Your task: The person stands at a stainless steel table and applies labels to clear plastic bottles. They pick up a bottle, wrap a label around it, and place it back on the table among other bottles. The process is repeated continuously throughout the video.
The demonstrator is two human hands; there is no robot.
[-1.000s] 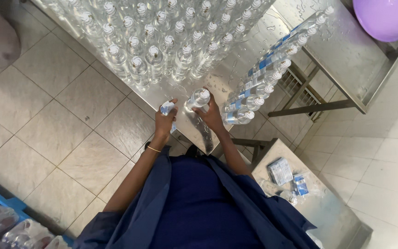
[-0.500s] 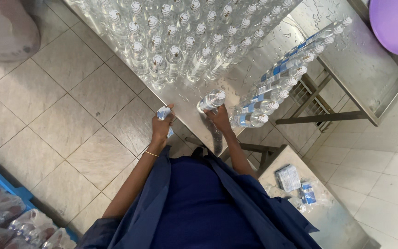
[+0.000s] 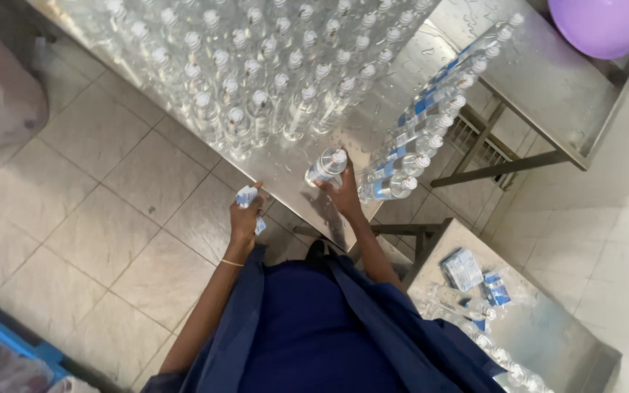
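Head camera is looking straight down and the right hand [image 3: 343, 195] is closing its fingers around a clear plastic bottle [image 3: 325, 167], which is sitting on the wet steel table [image 3: 285, 171] near its front edge. Over on the other side, the left hand [image 3: 245, 218] is gripping a small bunch of blue-and-white labels [image 3: 247, 198], hovering just off the table's edge above the tiled floor [image 3: 103, 211]. Beyond the held bottle, a big block of unlabelled bottles [image 3: 256, 65] is standing upright in rows. To its right, a line of labelled bottles [image 3: 424, 124] is lying stacked along the table. Down at lower right, a second steel table [image 3: 547, 327] is carrying label packs [image 3: 464, 269] and a few loose bottles.
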